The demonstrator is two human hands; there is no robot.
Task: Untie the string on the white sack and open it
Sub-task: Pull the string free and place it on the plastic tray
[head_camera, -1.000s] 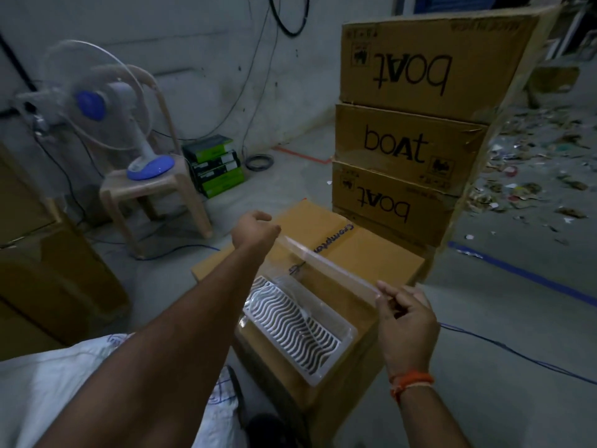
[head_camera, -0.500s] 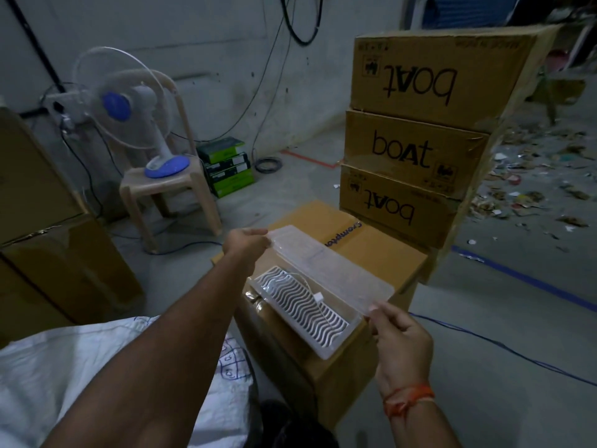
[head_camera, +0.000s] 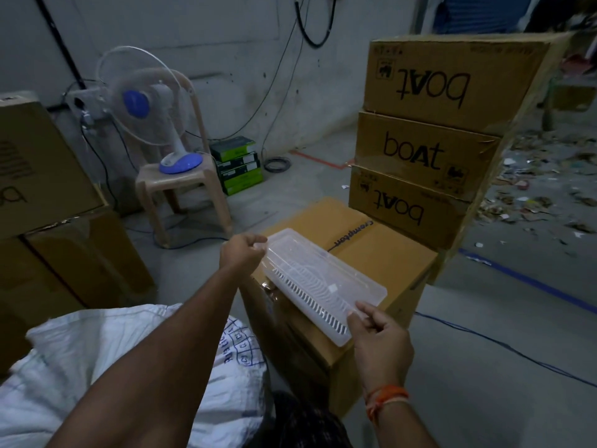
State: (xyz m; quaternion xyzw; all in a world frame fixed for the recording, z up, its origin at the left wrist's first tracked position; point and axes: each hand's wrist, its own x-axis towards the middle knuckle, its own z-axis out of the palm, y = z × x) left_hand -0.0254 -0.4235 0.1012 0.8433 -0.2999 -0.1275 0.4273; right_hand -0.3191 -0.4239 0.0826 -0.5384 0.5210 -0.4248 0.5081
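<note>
One view only: a wide-angle camera worn on the person's head, facing forward and tilted down. Both forearms enter from the bottom edge, with the left hand [head_camera: 242, 255] at frame centre and the right hand [head_camera: 378, 339] lower right, both close to the lens. The white sack [head_camera: 97, 357] fills the lower left, nearest the camera. The stacked cartons [head_camera: 429, 150] occupy the upper right, farther off. The wall [head_camera: 193, 33] spans the top. Straight edges bow toward the frame borders.
</note>
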